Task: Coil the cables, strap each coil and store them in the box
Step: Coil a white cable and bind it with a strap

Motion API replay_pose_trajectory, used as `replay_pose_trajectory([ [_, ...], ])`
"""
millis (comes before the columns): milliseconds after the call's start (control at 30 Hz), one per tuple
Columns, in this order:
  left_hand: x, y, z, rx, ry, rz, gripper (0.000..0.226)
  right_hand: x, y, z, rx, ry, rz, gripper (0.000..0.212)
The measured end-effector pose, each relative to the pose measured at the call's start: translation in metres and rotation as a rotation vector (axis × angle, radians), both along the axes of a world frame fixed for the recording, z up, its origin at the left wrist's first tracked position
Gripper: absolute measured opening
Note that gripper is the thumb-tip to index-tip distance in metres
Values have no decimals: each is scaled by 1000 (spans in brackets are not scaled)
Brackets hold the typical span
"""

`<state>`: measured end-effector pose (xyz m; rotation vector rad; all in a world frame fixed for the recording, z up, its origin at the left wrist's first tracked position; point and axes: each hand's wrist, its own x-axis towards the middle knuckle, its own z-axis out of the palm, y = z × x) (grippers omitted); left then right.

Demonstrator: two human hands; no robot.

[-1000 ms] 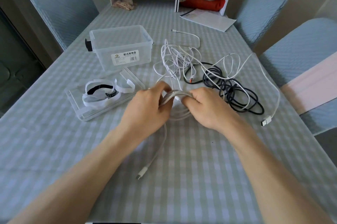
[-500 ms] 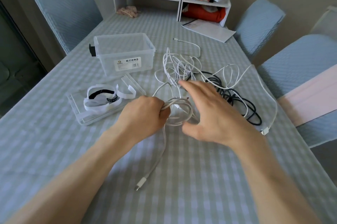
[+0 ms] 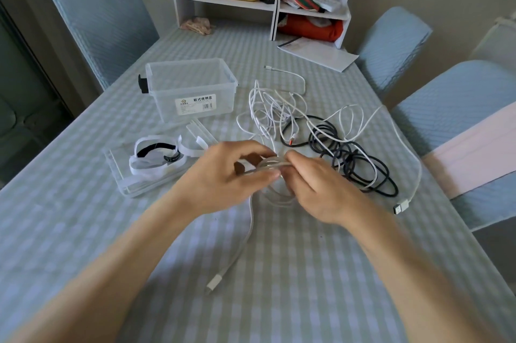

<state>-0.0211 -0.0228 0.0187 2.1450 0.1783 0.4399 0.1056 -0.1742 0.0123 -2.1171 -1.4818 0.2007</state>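
White, smooth and round in section, the cable (image 3: 272,168) is gathered into a small flat coil held just above the bench (image 3: 83,231), at its middle. The left hand (image 3: 223,175) pinches the coil's near-left side between thumb and curled fingers (image 3: 268,173); the right hand (image 3: 315,189) pinches its right side with bent fingers. The loose tail hangs from the coil and runs towards the viewer, ending in a blocky plug (image 3: 213,284) that points down-left. Beyond lies a tangle of thin white and matte black cables (image 3: 343,147). The clear plastic box (image 3: 192,88) stands open, far left. Fabric straps (image 3: 156,157) lie curled on the clear lid (image 3: 120,175). The cloth is a soft checked weave.
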Motion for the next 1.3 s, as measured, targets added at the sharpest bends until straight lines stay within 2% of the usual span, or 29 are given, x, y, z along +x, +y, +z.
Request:
replay_pose_trajectory([
  [67,-2,3,3,88,-101,92,4,1,-1,2,16,210,-36,31],
  [133,-2,8,3,186,-180,183,3,3,-4,3,56,307,-39,35],
  [300,1,4,4,-32,-116,249,20,-2,-4,6,280,716,-43,37],
  [367,2,0,4,-93,-109,253,22,-3,0,6,350,803,-93,39],
  [467,4,-1,3,-139,-37,241,22,-3,2,7,402,833,-181,41],
  [633,5,-5,2,-223,3,203,21,1,0,8,421,738,-279,34],
  [767,9,-11,6,-277,-4,150,38,-1,2,7,403,583,-281,34],
  [867,13,-16,8,-299,-13,154,41,-5,4,6,388,570,-241,34],
  [1067,14,-20,4,-450,-59,98,34,-10,6,6,407,667,-278,34],
  [1167,14,-22,5,-584,-44,21,42,-9,8,4,418,730,-334,33],
  [1233,14,-21,6,-690,2,-18,39,-7,12,1,437,897,-323,34],
  [1300,14,-16,5,-717,51,-11,31,-4,15,-1,474,1132,-260,31],
])
